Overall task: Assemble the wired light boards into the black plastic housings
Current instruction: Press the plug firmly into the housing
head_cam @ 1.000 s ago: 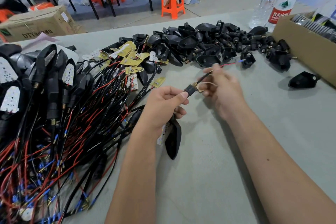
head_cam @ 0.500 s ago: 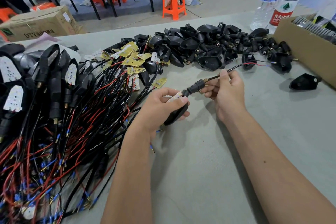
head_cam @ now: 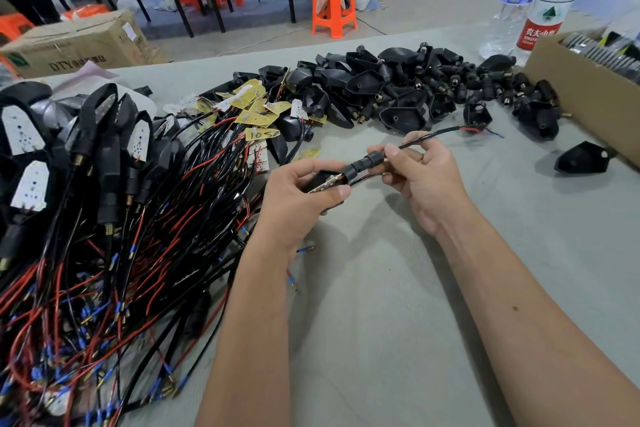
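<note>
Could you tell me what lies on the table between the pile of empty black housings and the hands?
In the head view, only the cable's loose end crosses bare table between the housing pile and the hands.

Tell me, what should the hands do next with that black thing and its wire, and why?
Probably keep drawing the wire through with the right hand, while the left hand steadies the black housing. The light board seems only partly seated at the housing's opening, and wire already runs out past the stem.
</note>
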Demonstrator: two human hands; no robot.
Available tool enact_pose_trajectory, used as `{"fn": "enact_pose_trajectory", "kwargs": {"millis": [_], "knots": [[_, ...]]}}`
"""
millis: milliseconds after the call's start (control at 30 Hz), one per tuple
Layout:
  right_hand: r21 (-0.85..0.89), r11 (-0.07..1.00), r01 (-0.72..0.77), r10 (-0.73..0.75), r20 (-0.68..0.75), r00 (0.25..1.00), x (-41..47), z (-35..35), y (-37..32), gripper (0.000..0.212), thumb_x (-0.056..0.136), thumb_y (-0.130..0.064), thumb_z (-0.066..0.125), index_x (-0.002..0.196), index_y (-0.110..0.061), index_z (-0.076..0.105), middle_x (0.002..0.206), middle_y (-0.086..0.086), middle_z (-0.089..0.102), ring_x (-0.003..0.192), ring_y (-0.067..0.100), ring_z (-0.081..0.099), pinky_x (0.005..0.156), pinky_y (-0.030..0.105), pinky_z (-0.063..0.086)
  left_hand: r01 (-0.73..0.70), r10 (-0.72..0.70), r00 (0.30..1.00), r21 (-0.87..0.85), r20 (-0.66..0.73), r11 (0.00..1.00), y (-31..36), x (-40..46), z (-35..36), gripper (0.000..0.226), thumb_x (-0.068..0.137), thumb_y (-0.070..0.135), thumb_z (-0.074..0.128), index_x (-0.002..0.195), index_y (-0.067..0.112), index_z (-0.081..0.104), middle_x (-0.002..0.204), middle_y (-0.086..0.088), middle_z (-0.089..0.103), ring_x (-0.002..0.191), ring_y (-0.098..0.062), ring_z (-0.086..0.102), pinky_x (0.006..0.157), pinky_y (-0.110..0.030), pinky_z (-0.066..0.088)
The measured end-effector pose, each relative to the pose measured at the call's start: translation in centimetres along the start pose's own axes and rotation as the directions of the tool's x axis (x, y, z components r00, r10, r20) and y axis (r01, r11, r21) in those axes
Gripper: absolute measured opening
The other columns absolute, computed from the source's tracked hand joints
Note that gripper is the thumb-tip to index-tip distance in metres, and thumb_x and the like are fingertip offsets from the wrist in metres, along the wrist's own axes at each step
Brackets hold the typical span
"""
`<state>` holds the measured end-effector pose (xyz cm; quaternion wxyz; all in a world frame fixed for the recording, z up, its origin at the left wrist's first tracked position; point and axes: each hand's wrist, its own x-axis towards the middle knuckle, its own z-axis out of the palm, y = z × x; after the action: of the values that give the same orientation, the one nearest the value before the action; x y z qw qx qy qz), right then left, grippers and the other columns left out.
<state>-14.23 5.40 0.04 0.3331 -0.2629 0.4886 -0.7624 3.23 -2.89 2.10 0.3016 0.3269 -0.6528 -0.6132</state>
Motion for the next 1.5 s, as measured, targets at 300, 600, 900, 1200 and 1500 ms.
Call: {"fn": "enact_pose_trajectory", "kwargs": {"millis": [300, 600, 900, 1200, 1500], "knots": [[-0.132, 0.981, 0.145, -0.142, 0.027, 0.989, -0.2, 0.2, -0.2, 0.027, 0.098, 0.004, 0.062, 0.102, -0.017, 0.044, 0.092, 0.013, 0.079, 0.068, 0.02, 0.073, 0.064, 0.023, 0.055, -0.034, 0.034, 0.998, -0.003, -0.052, 0.999, -0.2, 0.2, 0.0, 0.021, 0.08, 0.006, 0.082, 0.094, 0.022, 0.081, 0.075, -0.009, 0.071, 0.067, -0.018, 0.067, 0.073, -0.042, 0.054], [-0.173, 0.963, 0.206, -0.186, 0.126, 0.974, -0.6, -0.1, -0.7, 0.03, 0.096, 0.01, 0.062, 0.1, -0.014, 0.044, 0.091, 0.014, 0.079, 0.073, 0.021, 0.072, 0.068, 0.025, 0.056, 0.012, -0.013, 1.0, -0.035, -0.027, 0.999, -0.4, 0.1, -0.4, 0.01, 0.085, 0.01, 0.076, 0.093, 0.016, 0.081, 0.075, -0.01, 0.074, 0.06, -0.016, 0.062, 0.05, -0.024, 0.046], [-0.075, 0.994, 0.081, -0.075, 0.074, 0.994, -0.2, 0.0, -0.2, 0.017, 0.096, 0.002, 0.067, 0.099, -0.01, 0.055, 0.099, 0.018, 0.078, 0.07, 0.015, 0.07, 0.07, 0.022, 0.057, -0.045, 0.012, 0.974, -0.142, -0.227, 0.989, -0.2, 0.3, -0.3, 0.028, 0.078, 0.002, 0.086, 0.101, -0.001, 0.069, 0.081, -0.022, 0.074, 0.055, -0.019, 0.065, 0.05, -0.024, 0.05], [0.01, 1.0, 0.024, -0.024, -0.007, 1.0, -0.3, 0.2, 0.1, 0.01, 0.093, 0.0, 0.07, 0.092, -0.01, 0.07, 0.082, 0.009, 0.076, 0.078, 0.019, 0.074, 0.066, 0.022, 0.056, -0.05, -0.001, 0.96, -0.175, -0.279, 0.983, -0.4, 0.5, -0.1, 0.033, 0.075, 0.003, 0.088, 0.101, 0.004, 0.068, 0.09, -0.022, 0.076, 0.071, -0.029, 0.071, 0.054, -0.023, 0.054], [-0.058, 0.998, 0.01, -0.01, 0.003, 1.0, -0.3, 0.3, 0.2, 0.008, 0.092, -0.004, 0.074, 0.092, -0.011, 0.07, 0.086, 0.015, 0.078, 0.078, 0.023, 0.077, 0.059, 0.02, 0.054, -0.044, -0.001, 0.956, -0.15, -0.292, 0.988, -0.6, 0.5, 0.5, 0.035, 0.073, 0.003, 0.09, 0.1, 0.004, 0.068, 0.088, -0.025, 0.074, 0.059, -0.019, 0.061, 0.052, -0.024, 0.051]]}}
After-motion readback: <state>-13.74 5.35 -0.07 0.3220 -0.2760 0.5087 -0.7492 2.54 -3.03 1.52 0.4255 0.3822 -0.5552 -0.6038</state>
